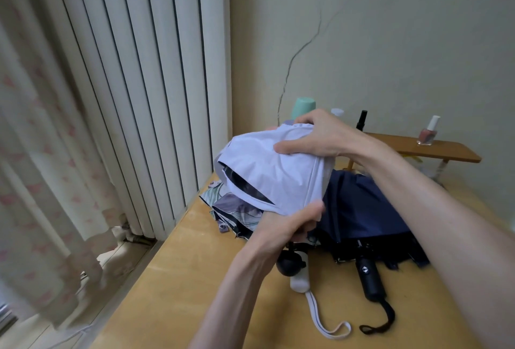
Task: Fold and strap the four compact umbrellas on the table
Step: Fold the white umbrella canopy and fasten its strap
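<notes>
Fingers (305, 118) of the right hand (317, 136): curled over the upper end of a pale lilac umbrella (276, 173), with the thumb pressed flat on its canopy. Fingers (302, 233) of the left hand (289, 223): closed round the lower, gathered end of the same canopy. The umbrella is held tilted above the far part of the table (181, 279), its dark lining seen through a gap in the folds. Under the left wrist, a round black knob (289, 262) is seen; which umbrella it belongs to cannot be told. Beside it, a white handle (299, 280) is laid on the table, its white loop (326, 326) trailing toward the near edge. To the right, a navy umbrella (362, 209) is spread loosely, with its black handle (369, 279) and black wrist loop (380, 319) pointed nearward. Behind the held canopy, a leaf-printed umbrella (231, 206) is crumpled. At the wall, a small wooden shelf (446, 152) bears a nail polish bottle (427, 132); a mint-green cup (303, 107) is partly hidden. White vertical slats (139, 83) and a curtain (33, 153) are at the left.
</notes>
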The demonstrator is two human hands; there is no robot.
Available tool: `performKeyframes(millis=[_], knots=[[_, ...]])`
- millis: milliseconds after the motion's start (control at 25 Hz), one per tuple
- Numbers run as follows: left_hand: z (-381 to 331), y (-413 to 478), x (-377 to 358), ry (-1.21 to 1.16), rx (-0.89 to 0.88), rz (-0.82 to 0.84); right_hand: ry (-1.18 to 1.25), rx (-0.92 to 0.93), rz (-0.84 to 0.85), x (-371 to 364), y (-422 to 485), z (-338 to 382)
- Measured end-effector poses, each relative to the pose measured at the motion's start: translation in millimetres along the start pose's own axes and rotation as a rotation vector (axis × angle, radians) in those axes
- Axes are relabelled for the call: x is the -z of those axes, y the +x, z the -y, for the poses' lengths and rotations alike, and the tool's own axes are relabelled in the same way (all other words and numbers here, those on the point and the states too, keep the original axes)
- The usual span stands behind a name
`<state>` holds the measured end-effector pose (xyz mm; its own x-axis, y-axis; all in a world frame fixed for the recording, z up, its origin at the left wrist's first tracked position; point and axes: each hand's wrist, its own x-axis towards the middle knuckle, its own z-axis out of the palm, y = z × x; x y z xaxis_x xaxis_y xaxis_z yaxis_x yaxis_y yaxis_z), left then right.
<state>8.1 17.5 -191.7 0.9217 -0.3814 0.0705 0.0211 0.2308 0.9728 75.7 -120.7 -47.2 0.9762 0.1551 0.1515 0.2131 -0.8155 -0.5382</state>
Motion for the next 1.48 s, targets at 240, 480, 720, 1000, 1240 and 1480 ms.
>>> performKeyframes(millis=[240,480,720,1000,1240,1480], knots=[[-2.5,1.2,-7.9,-0.001,0.064,-0.137,0.065,0.011,0.069,15.1,-23.0,-20.2],[-2.0,-2.0,-1.7,0.032,0.114,-0.151,0.320,-0.025,0.289,18.1,-32.4,-32.9],[-4.1,-2.4,6.8,0.115,0.057,-0.114,0.285,0.141,0.078,17.2,-31.9,-38.0],[-43.8,2.1,55.4,-0.022,-0.057,-0.355,0.177,0.188,0.088,39.2,-44.5,-45.9],[-39.8,2.1,43.4,-0.257,-0.189,-0.423,0.145,0.246,0.164,27.9,-40.2,-35.3],[-36.8,2.4,60.4,-0.292,-0.237,-0.496,0.088,0.187,0.025,18.3,-33.4,-36.9]])
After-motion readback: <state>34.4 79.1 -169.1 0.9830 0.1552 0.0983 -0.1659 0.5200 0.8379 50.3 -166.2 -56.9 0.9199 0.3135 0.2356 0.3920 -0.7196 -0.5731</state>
